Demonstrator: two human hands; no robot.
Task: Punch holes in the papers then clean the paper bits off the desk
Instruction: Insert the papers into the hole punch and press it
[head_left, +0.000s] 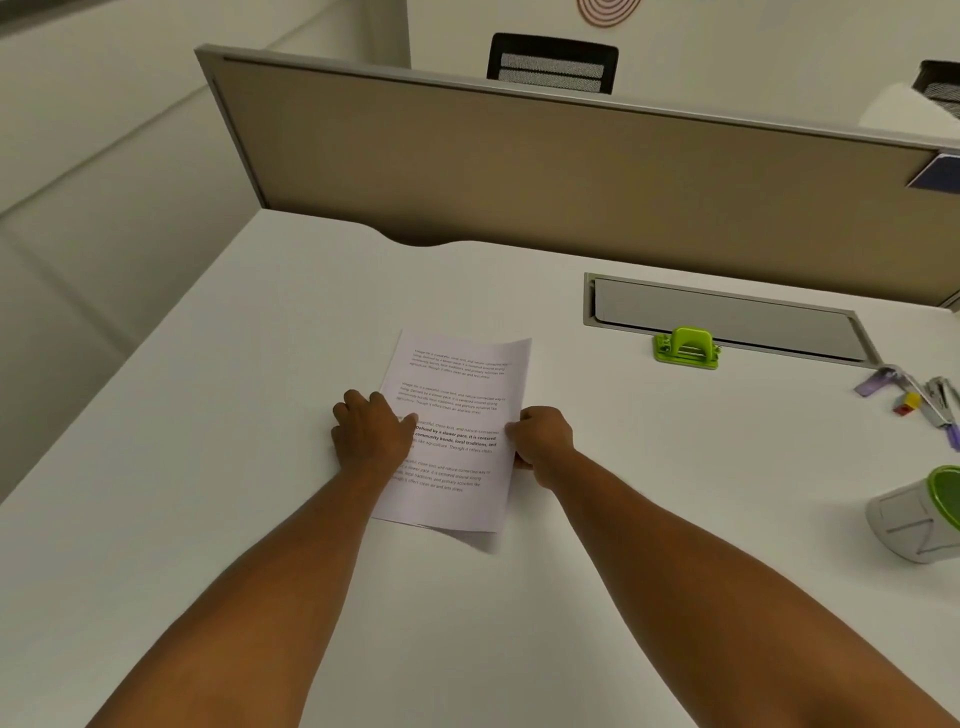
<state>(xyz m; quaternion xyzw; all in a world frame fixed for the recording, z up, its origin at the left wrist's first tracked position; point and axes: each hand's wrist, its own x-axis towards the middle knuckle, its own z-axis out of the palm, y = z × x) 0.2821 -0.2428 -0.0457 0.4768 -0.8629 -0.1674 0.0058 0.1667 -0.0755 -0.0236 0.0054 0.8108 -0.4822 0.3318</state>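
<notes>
A thin stack of printed papers lies on the white desk in front of me. My left hand presses flat on the papers' left edge. My right hand pinches the right edge, fingers curled around it, and that edge is lifted slightly. A green hole punch stands on the desk at the back right, well apart from both hands. No paper bits show on the desk.
A grey cable tray lid is set into the desk behind the punch. Small stationery items lie at the right edge. A tipped white bin with a green rim lies at the right. A beige partition borders the back.
</notes>
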